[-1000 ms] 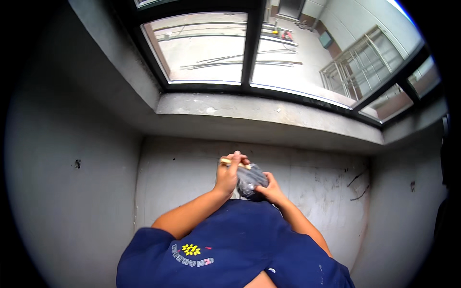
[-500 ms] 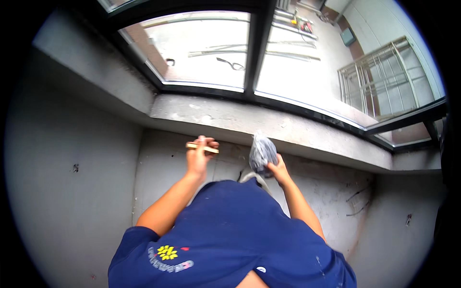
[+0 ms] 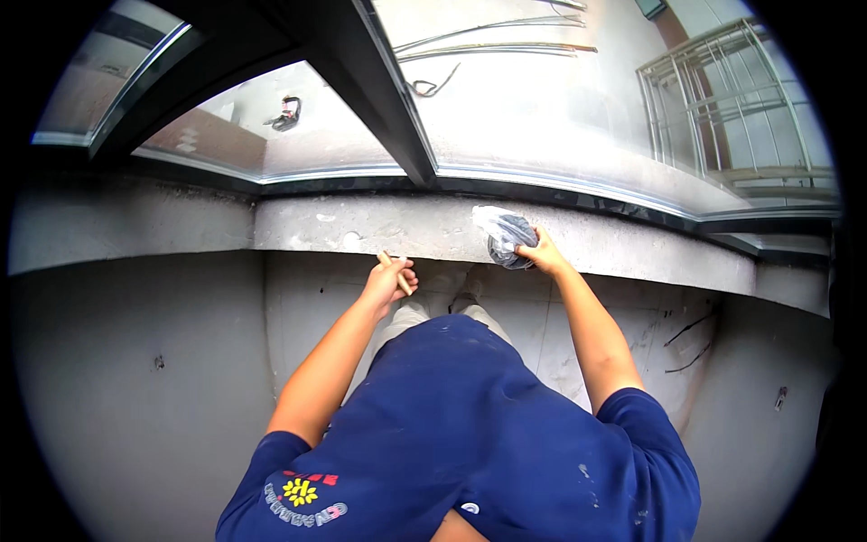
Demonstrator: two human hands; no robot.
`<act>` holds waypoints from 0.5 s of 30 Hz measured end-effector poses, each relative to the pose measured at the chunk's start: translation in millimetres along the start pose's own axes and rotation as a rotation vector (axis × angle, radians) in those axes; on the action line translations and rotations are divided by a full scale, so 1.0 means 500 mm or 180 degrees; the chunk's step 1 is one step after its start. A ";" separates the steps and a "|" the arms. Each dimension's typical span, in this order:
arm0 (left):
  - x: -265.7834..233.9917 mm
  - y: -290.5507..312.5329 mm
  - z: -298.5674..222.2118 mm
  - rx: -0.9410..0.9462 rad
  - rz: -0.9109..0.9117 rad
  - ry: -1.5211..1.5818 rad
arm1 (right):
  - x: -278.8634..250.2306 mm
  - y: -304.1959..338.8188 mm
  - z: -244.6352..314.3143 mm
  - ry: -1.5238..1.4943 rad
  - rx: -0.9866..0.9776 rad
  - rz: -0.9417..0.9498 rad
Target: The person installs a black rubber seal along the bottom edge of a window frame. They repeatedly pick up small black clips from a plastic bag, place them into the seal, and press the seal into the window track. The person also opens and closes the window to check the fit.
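My left hand (image 3: pixel 388 283) is closed around a short tan stick that looks wooden (image 3: pixel 395 273), just short of the sill's near edge. Its exact kind is unclear. Farther right, my right hand (image 3: pixel 542 252) grips the side of a clear plastic bag (image 3: pixel 495 221) with dark grey stuff inside. The bag is at the concrete sill (image 3: pixel 361 225), its pale loose end pointing away to the left. Whether it rests on the sill or hangs just over it, I cannot tell.
Beyond the sill stands a dark window frame (image 3: pixel 564 195) with glass panes. A metal grille (image 3: pixel 722 108) and several long rods (image 3: pixel 492 52) lie outside. Grey walls rise at both sides, and dark cables (image 3: pixel 691 331) stick out at the lower right.
My right hand has carried the bag forward and right, up to the sill. The stick in my left hand has turned from nearly level to steeply slanted. The view has shifted too.
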State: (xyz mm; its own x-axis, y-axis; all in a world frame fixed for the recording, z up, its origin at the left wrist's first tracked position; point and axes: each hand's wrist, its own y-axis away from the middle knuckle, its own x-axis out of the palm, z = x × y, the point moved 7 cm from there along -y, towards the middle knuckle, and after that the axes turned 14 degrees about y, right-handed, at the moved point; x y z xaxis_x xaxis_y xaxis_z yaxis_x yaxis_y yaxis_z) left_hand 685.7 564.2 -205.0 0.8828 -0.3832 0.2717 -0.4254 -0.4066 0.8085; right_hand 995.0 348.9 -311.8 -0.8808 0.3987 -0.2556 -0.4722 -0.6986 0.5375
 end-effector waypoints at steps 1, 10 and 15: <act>0.021 -0.035 0.009 -0.0208 -0.0002 0.0098 | -0.011 0.007 0.001 -0.0058 0.0031 -0.0043; 0.245 -0.119 0.004 0.0484 0.1050 -0.2097 | 0.003 0.103 -0.010 0.0062 0.0209 -0.0198; 0.296 -0.128 -0.013 0.0832 0.1376 -0.2227 | 0.049 0.070 0.032 -0.0158 0.0451 0.0367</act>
State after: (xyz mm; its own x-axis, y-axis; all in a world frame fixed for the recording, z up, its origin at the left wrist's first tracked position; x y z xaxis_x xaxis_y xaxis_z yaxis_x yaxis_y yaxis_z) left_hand 845.0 538.9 -213.0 0.3436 -0.9361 0.0746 -0.8037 -0.2521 0.5390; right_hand 957.2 343.6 -286.5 -0.9242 0.3521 -0.1478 -0.3555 -0.6522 0.6695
